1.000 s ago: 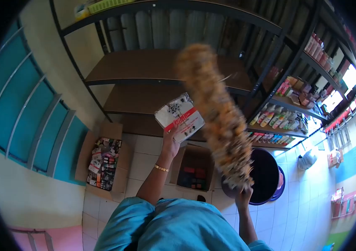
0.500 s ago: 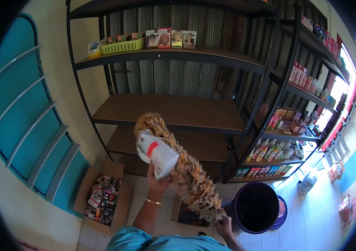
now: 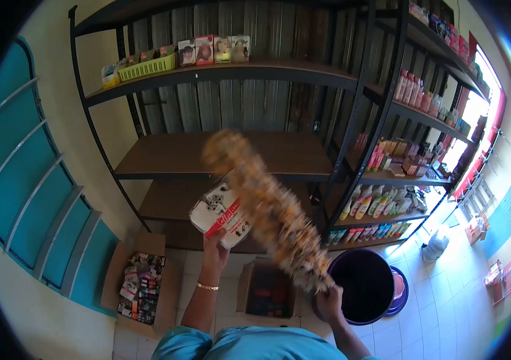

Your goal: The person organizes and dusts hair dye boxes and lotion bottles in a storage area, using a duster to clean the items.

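My left hand holds up a white packet with a red band and black print in front of the dark metal shelves. My right hand grips the handle end of a long brown feather duster, which slants up and to the left and is blurred. The duster's feathers lie across the right side of the packet. A gold bracelet sits on my left wrist.
Empty brown shelves face me; an upper shelf holds small boxes and a green basket. Bottles fill the right-hand shelves. On the tiled floor stand two open cardboard boxes and a dark bucket.
The duster swung from the right across the packet to its left side, then back over it. The packet turned edge-on, then face-on again. My view tilted up toward the shelves.
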Tool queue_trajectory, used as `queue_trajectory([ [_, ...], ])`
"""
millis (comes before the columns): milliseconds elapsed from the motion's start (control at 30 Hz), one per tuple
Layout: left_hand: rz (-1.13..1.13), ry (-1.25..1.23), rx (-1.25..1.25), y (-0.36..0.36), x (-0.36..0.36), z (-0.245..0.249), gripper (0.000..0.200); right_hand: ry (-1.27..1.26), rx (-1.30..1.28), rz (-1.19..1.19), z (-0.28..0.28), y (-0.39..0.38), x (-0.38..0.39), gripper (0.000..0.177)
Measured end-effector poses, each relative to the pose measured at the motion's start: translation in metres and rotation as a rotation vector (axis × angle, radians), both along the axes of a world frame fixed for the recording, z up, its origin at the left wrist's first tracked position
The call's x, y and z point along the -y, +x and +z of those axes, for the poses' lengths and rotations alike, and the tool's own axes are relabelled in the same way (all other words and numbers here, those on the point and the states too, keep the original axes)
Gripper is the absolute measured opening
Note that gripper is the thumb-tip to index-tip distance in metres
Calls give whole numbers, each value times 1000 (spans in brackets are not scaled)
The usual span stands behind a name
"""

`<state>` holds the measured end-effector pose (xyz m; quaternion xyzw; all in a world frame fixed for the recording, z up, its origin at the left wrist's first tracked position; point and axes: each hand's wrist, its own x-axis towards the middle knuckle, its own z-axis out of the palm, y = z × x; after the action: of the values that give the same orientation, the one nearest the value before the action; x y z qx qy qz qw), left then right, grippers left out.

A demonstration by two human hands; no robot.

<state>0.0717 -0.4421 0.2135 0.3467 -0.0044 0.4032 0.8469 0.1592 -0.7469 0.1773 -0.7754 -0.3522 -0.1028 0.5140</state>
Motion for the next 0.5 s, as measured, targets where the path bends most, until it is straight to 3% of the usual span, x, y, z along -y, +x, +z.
queue_trajectory([
  [67, -80, -77, 52, -2, 3, 3, 56, -2, -101, -51, -2, 6, 7, 16],
  [167, -14, -110, 124, 3, 5, 3, 53, -9, -44, 110, -12, 0, 15, 17],
  [200, -184, -171, 142, -1, -6, -22, 52, -42, -29, 186, -11, -5, 20, 18],
  [267, -166, -165, 65, -8, -9, -37, 51, -67, -175, 252, -32, 7, 23, 11],
  [300, 13, -94, -45, -2, 6, -16, 52, -75, -242, 278, -40, 14, 22, 12],
  [333, 187, -20, -157, 4, 15, -3, 53, -18, -120, 167, -38, 21, 17, 14],
  [367, 172, -19, -150, 4, 16, -3, 54, 44, 2, 55, -34, 29, 10, 16],
  [433, 138, -12, -136, 1, 22, -7, 57, 55, -455, 164, -17, 56, 12, 12],
  [467, 360, 240, -211, 4, 26, -11, 53, -43, -639, 196, -20, 70, 26, 14],
  [500, 383, 338, -225, 3, 24, -10, 56, 2, -437, 205, -37, 80, 39, 17],
])
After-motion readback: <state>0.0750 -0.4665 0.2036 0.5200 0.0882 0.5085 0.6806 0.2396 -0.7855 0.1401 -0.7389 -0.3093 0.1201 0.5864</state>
